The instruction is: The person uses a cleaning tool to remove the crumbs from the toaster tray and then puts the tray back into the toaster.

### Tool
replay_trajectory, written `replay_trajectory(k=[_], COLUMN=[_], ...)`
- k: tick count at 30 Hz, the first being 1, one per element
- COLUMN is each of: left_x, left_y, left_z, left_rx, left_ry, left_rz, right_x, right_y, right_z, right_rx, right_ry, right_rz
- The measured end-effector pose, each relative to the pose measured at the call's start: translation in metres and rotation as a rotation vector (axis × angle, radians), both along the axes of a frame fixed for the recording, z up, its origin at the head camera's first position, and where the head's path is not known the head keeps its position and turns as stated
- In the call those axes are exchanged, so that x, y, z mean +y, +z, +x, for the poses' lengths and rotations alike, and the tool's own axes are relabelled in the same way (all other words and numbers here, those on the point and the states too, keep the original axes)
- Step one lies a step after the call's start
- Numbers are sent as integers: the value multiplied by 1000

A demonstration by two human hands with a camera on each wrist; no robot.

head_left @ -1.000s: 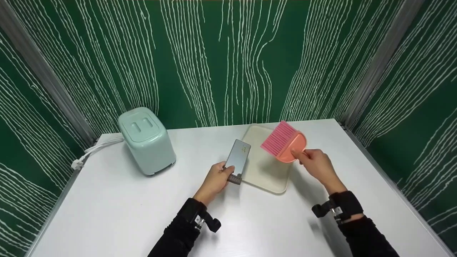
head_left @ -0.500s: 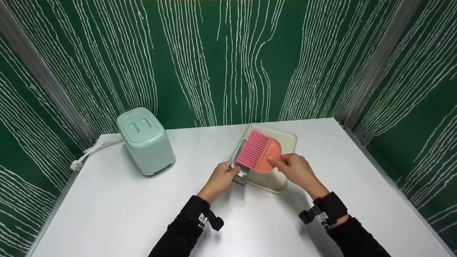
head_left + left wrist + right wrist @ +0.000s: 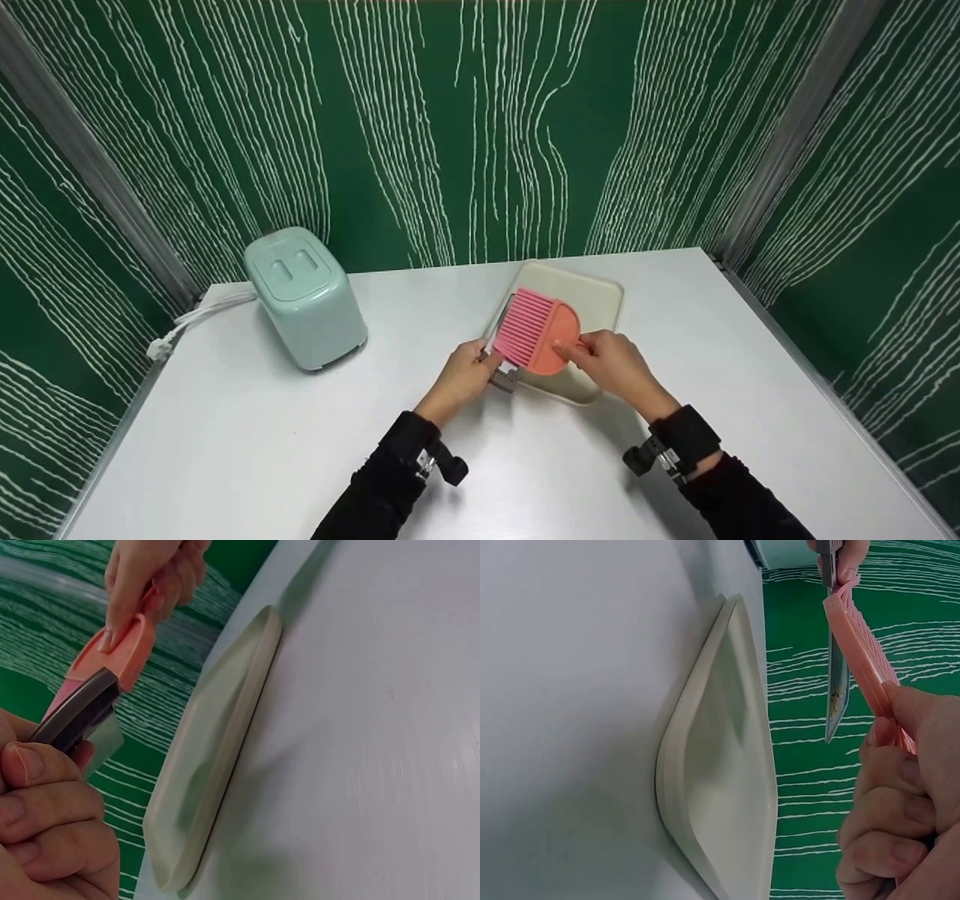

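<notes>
My left hand grips the grey end of a flat metal crumb tray, thumb on top. Yellowish crumbs show on its metal surface in the right wrist view. In my right hand is a small brush with an orange head, pinched between thumb and fingers. Its pink bristles lie over the crumb tray and hide most of it in the head view. Both are held above a shallow beige tray on the table, seen from the side in the left wrist view.
A mint-green toaster stands at the back left of the white table. Its white cord and plug lie at the left edge. Green walls with white lines close in the back and sides.
The brush has moved left and slightly toward me, from over the beige tray onto the crumb tray. My left hand shifted slightly to the right.
</notes>
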State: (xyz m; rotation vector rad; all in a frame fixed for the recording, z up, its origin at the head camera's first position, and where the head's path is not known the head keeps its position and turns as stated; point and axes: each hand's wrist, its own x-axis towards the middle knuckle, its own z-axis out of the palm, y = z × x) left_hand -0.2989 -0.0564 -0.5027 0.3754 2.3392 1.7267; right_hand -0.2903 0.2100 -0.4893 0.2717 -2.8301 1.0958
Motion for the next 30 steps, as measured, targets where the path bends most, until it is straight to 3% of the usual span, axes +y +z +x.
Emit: replay_trajectory(k=[11, 21, 30], left_x=[4, 7, 9], left_y=[-2, -4, 0], left_z=[1, 1, -5], left_rx=[75, 90, 153], left_ry=[18, 32, 25], left_rz=[-32, -85, -161], right_x=[0, 1, 4], right_y=[-2, -4, -4], right_z=[-1, -4, -9], right_rx=[4, -10, 44], right_ry=[-16, -34, -51], right_rz=[29, 50, 111])
